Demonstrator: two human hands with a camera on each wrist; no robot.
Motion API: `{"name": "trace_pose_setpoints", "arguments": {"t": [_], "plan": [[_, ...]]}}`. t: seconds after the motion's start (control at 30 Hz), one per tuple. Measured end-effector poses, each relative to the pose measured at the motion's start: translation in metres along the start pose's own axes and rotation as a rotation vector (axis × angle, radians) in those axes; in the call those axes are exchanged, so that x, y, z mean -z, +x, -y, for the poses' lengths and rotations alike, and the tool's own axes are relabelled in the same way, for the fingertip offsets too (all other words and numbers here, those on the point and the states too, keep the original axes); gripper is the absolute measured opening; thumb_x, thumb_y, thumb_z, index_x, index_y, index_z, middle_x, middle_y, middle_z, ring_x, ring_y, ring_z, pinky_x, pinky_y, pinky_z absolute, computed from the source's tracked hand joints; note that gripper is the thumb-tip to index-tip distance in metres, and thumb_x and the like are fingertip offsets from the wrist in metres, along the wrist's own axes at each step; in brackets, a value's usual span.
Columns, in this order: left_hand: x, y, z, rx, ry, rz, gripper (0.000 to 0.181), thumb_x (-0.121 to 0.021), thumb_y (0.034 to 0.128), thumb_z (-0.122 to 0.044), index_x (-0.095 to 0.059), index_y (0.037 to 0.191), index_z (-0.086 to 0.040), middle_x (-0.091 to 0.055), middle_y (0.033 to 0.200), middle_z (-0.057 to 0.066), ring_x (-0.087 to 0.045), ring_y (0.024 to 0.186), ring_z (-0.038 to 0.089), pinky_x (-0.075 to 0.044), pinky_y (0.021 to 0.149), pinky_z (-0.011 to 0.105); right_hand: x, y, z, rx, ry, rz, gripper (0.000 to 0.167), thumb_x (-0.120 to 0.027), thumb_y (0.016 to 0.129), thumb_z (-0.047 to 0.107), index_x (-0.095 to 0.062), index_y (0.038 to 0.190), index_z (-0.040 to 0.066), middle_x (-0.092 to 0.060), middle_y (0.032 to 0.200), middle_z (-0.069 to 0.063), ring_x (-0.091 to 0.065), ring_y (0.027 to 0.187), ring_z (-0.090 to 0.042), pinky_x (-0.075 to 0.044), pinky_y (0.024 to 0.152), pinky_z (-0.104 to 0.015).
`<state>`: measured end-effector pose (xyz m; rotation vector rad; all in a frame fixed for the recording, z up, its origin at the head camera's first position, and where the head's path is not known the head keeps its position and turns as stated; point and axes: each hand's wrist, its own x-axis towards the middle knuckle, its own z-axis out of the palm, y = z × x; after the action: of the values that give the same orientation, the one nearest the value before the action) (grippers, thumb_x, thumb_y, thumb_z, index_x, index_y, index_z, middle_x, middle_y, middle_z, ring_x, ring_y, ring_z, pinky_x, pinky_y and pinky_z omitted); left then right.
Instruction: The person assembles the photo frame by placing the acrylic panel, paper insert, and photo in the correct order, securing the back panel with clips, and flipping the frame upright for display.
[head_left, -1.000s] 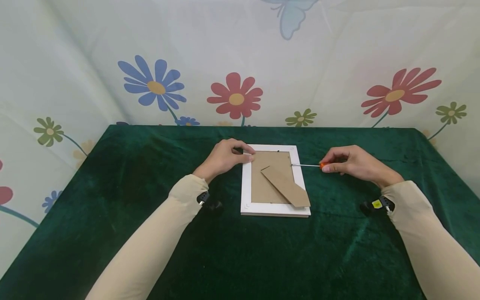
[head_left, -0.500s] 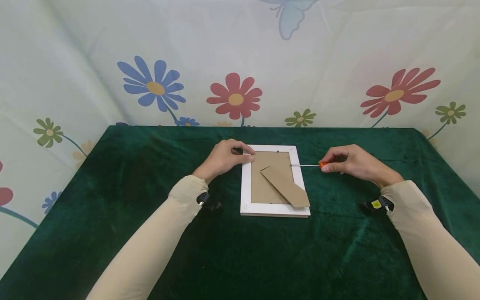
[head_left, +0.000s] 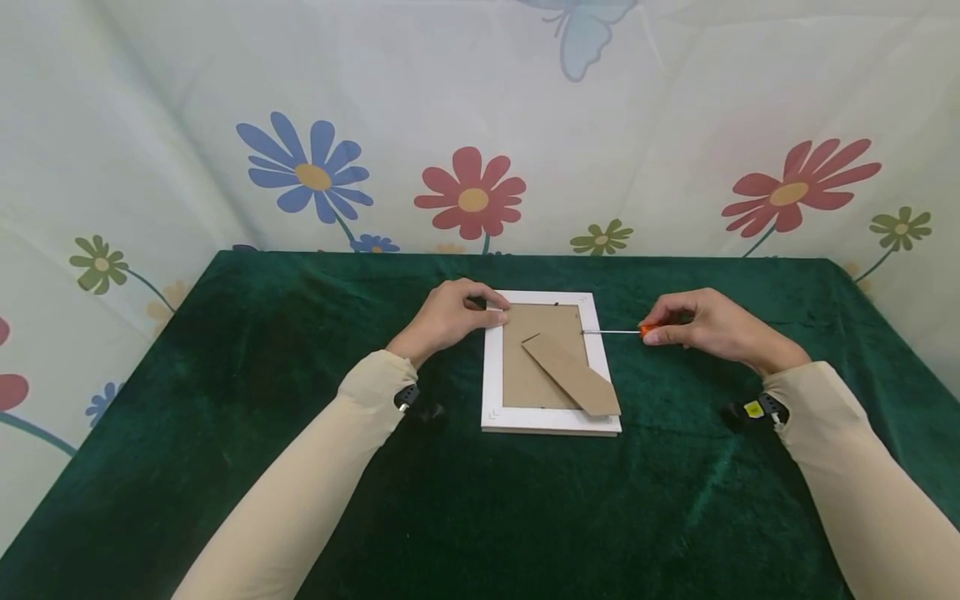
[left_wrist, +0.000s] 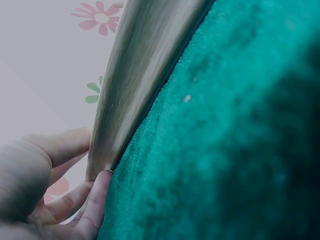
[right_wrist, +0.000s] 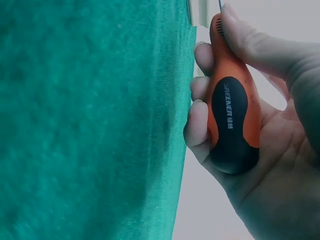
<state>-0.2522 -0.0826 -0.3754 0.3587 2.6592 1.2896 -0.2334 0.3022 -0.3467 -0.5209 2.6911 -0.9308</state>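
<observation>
A white picture frame (head_left: 492, 367) lies face down, its brown backing board (head_left: 517, 383) and slanted easel stand (head_left: 573, 375) facing up. My left hand (head_left: 448, 315) grips the frame's upper left corner, thumb on top; in the left wrist view the fingers pinch the wooden side edge (left_wrist: 130, 90). With my right hand (head_left: 708, 325) I hold a screwdriver by its orange and black handle (right_wrist: 234, 110). Its thin metal shaft (head_left: 618, 332) points left across the frame's right border, the tip at the inner edge of the backing. Small dark tabs show along that edge.
A dark green velvet cloth (head_left: 480, 517) covers the table. Behind it hangs a pale curtain (head_left: 675, 108) printed with flowers. Dark wrist cameras sit under both sleeves, just above the cloth.
</observation>
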Motion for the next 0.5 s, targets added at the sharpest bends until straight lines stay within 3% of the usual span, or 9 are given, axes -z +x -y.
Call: {"name": "trace_pose_setpoints", "arguments": {"t": [0.5], "plan": [[0.0005,0.0006,-0.0002,-0.006,0.005,0.003,0.026,-0.079,0.0991,-0.031,-0.080,0.123,-0.022,-0.061,0.138,0.005,-0.062,0.107,0.026,-0.057,0.095,0.045,0.0073,0.0026,0.0072,0.043,-0.031,0.050,0.014,-0.080,0.098,0.024,-0.077,0.109,0.015,-0.070,0.105,-0.005,-0.057,0.090,-0.027,-0.054,0.071,-0.033]]}}
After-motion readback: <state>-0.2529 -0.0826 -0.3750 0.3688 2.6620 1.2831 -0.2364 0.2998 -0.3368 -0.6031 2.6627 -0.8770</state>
